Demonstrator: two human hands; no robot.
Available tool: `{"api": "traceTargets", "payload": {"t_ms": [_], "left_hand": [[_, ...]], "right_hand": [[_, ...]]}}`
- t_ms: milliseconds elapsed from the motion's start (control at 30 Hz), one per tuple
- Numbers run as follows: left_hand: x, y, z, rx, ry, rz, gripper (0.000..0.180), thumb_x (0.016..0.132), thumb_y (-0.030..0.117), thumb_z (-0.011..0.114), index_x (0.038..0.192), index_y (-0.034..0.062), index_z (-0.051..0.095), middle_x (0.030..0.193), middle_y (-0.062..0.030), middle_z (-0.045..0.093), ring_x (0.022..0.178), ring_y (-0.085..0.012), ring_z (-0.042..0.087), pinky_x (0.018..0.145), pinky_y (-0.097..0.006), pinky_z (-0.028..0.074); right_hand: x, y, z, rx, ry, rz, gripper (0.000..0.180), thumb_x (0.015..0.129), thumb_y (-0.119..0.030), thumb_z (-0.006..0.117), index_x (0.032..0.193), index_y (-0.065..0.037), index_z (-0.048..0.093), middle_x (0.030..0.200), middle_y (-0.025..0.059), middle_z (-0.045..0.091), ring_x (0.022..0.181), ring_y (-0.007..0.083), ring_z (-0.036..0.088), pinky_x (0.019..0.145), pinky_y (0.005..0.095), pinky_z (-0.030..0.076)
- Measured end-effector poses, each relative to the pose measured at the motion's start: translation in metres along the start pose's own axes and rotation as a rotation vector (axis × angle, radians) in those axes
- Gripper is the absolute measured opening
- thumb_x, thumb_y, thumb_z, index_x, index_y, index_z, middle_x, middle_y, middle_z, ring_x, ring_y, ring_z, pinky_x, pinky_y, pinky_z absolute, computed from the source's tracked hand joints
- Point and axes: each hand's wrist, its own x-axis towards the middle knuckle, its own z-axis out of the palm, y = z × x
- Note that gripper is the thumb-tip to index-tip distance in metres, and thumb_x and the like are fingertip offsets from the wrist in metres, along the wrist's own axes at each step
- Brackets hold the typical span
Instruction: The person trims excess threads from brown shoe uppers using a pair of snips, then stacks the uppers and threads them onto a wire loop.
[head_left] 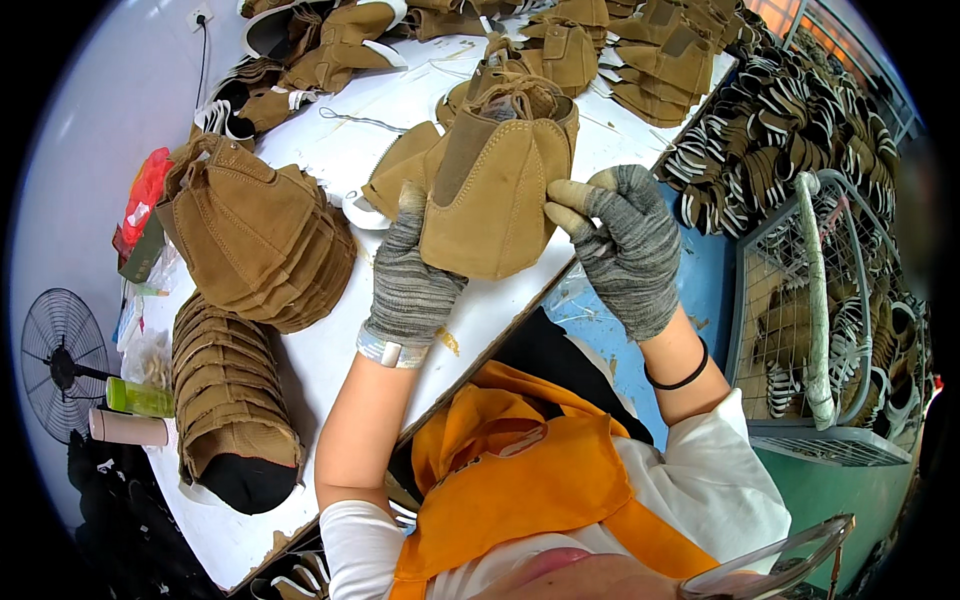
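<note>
Above the white table, a tan suede shoe upper held between two gloved hands.
Left hand grips its lower left edge; right hand pinches its right edge, fingers closed.

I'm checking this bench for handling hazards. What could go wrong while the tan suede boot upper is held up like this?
1. The tan suede boot upper is pinched only at its edges by the left hand and right hand, in grey knit gloves; it might slip.
2. It hangs near the white table's edge, so a drop could land on the floor.
3. The leaning stack of tan uppers beside the left arm could topple if nudged.
</note>
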Motion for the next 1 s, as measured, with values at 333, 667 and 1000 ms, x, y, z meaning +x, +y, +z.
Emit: {"api": "traceTargets", "payload": {"t_ms": [333,667,1000], "left_hand": [[0.0,0.008,-0.001,0.043,0.018,-0.011,0.044,0.099,0.032,0.04,0.133,0.0034,0.041,0.13,-0.0139,0.05,0.119,-0.0266,0.05,0.104,-0.044,0.04],[0.001,0.009,0.003,0.056,0.057,-0.036,0.046,0.098,0.033,0.041,0.133,0.0032,0.041,0.13,-0.0143,0.051,0.12,-0.0264,0.049,0.103,-0.043,0.039],[0.001,0.02,-0.001,0.046,-0.034,-0.033,0.051,0.098,0.037,0.039,0.137,0.0037,0.033,0.136,-0.0171,0.044,0.125,-0.0291,0.044,0.105,-0.046,0.037]], "right_hand": [[0.022,0.007,-0.014,-0.114,-0.222,-0.211,0.027,0.068,-0.019,0.075,0.092,-0.011,0.067,0.086,0.0075,0.057,0.065,0.0222,0.061,0.055,0.0321,0.05],[0.005,0.015,-0.01,0.173,-0.379,-0.082,0.043,0.061,-0.024,0.078,0.097,-0.008,0.063,0.099,0.0112,0.056,0.077,0.0261,0.062,0.065,0.0316,0.053],[0.002,0.015,-0.008,0.248,-0.167,-0.093,0.033,0.07,-0.017,0.077,0.102,-0.015,0.067,0.081,0.0047,0.06,0.068,0.0194,0.059,0.061,0.0287,0.051]]}}
